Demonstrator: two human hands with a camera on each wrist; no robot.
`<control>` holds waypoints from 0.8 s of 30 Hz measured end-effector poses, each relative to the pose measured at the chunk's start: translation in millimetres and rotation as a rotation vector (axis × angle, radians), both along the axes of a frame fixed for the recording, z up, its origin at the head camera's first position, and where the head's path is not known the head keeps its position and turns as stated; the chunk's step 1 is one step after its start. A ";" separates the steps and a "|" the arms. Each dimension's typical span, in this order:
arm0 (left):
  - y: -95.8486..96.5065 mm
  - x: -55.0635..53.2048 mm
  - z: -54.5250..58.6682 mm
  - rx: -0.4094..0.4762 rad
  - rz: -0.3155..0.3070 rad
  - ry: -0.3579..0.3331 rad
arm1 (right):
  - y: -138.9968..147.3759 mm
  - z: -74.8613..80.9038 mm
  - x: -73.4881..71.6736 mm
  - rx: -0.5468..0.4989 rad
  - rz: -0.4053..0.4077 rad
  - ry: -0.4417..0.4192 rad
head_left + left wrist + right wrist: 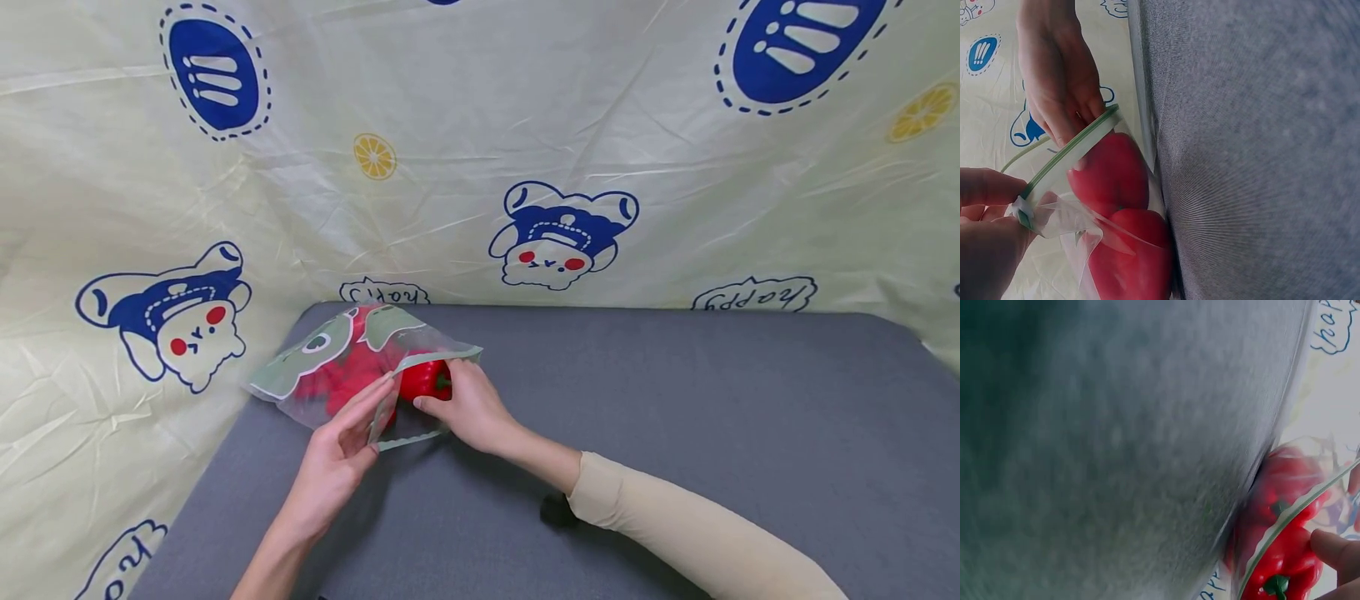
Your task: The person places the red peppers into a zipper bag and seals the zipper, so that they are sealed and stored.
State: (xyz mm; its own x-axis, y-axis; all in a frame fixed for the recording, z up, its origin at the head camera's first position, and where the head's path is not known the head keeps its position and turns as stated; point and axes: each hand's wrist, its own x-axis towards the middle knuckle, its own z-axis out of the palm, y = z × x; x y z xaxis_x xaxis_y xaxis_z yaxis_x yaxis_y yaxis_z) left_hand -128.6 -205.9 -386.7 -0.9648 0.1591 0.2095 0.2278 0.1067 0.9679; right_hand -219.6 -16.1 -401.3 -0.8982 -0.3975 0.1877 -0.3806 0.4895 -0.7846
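A clear zip bag (318, 346) with green printed shapes lies on its side at the table's far left, its mouth facing right. Red bell peppers (1129, 250) fill it, blurred behind the plastic. With thumb and fingers my left hand (341, 458) pinches the bag's green-edged rim (1069, 156) and keeps the mouth spread. My right hand (476, 408) reaches into that mouth and grips a red bell pepper (420, 381), its green stem toward the palm. In the right wrist view the thumb (1335, 550) presses on this pepper's side; the other fingers are mostly hidden.
Grey cloth covers the table (675, 417). Behind it and at the left hangs a pale printed sheet (450, 208), close to the bag. A small black object (557, 510) is under the right forearm, partly hidden by the cream sleeve (675, 525).
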 end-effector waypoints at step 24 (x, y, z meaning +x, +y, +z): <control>1.5 0.0 -7.0 0.025 -0.058 0.101 | -17.0 -5.5 -23.6 0.003 0.004 -0.083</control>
State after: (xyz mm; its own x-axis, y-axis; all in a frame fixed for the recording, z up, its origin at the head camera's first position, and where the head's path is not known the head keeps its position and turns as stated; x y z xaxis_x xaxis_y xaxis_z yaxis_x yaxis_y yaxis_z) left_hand -128.5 -204.3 -393.6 -0.9279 0.2075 0.3099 0.3295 0.0670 0.9418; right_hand -243.2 -33.1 -406.7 -0.9088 -0.4019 0.1117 -0.3166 0.4903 -0.8120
